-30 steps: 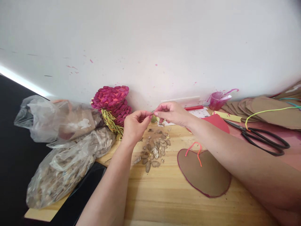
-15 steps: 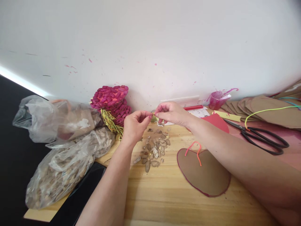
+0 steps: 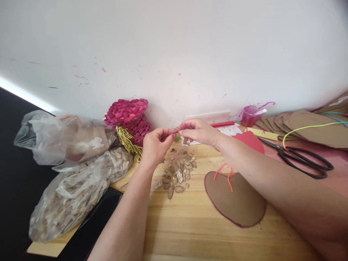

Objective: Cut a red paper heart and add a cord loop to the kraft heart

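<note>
My left hand (image 3: 158,145) and my right hand (image 3: 199,130) meet fingertip to fingertip above the back of the wooden table. Both are closed in a pinch; whatever lies between the fingers is too small to make out. Below them a loose heap of peanut shells (image 3: 179,176) is spread over the wood. Under my right forearm lies a brown heart-shaped cardboard (image 3: 236,199) with a dark pink edge and an orange cord loop (image 3: 230,177) at its top. A small greenish thing (image 3: 178,138) shows just behind the fingertips.
Left stand stacked pink-shell hearts (image 3: 127,112) with yellow tassels (image 3: 126,139) and a plastic bag of shells (image 3: 73,203). Black-handled scissors (image 3: 307,159), a pink-stained cup (image 3: 251,115), red paper (image 3: 248,141) and piled cardboard pieces (image 3: 307,125) lie right. A white wall rises behind.
My right hand has shifted slightly left, bringing its fingertips closer to those of my left hand. The things on the table have stayed in place.
</note>
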`<state>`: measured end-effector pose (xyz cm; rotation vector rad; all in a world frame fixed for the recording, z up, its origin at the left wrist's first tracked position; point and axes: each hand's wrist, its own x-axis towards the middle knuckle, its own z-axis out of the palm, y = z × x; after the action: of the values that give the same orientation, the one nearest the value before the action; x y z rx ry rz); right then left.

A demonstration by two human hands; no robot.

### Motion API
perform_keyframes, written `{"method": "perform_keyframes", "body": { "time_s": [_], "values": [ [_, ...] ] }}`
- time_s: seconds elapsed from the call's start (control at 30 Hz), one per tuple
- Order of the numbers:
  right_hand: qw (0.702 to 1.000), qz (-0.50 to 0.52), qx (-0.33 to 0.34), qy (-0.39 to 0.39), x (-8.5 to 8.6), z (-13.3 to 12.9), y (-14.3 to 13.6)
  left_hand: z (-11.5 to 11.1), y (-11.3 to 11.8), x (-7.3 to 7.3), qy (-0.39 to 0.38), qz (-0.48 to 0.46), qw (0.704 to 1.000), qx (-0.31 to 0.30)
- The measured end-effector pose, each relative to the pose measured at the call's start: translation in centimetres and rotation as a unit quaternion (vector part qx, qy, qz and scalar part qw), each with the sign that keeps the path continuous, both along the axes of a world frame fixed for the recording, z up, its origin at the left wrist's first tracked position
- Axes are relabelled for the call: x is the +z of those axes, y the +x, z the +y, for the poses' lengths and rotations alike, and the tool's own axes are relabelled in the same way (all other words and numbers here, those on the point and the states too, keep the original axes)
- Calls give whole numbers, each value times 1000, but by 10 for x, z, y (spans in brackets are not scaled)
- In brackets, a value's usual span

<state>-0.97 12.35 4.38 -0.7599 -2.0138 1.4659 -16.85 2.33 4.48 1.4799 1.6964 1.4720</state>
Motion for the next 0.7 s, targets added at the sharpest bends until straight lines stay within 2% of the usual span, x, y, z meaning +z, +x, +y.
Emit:
{"method": "perform_keyframes", "body": {
  "time_s": [0.43,0.7],
  "values": [
    [999,41,-23,-7,-5,-1,-4,1,0,-2,6,18,1000,12],
    [999,23,-28,-2,-3,-2,-4,3,0,-3,5,5,1000,9]
  ]
}}
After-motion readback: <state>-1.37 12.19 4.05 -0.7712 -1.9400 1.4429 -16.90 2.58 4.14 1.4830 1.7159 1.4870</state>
